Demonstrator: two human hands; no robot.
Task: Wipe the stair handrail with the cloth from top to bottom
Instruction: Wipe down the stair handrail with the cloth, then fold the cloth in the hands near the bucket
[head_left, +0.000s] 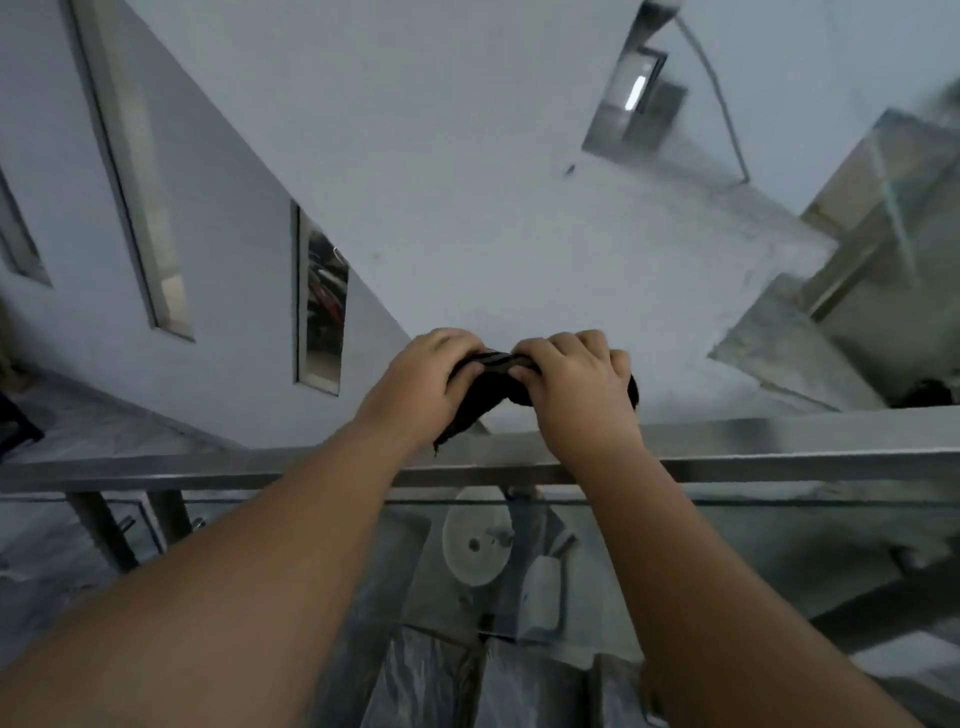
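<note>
A dark cloth (485, 387) with faint stripes is bunched between both hands, held out past the rail over the stairwell. My left hand (423, 379) grips its left part and my right hand (571, 379) grips its right part; a corner hangs down toward the rail. The metal handrail (779, 447) runs flat across the view from left to right, under both forearms. The cloth hangs just above it; I cannot tell whether the corner touches it.
A glass panel (727, 545) with metal posts (104, 530) sits under the rail. Beyond the rail drops the stairwell with white walls (467, 156), narrow windows (322, 301) and lower stair flights (810, 332) at the right. Grey marble floor (431, 680) lies below.
</note>
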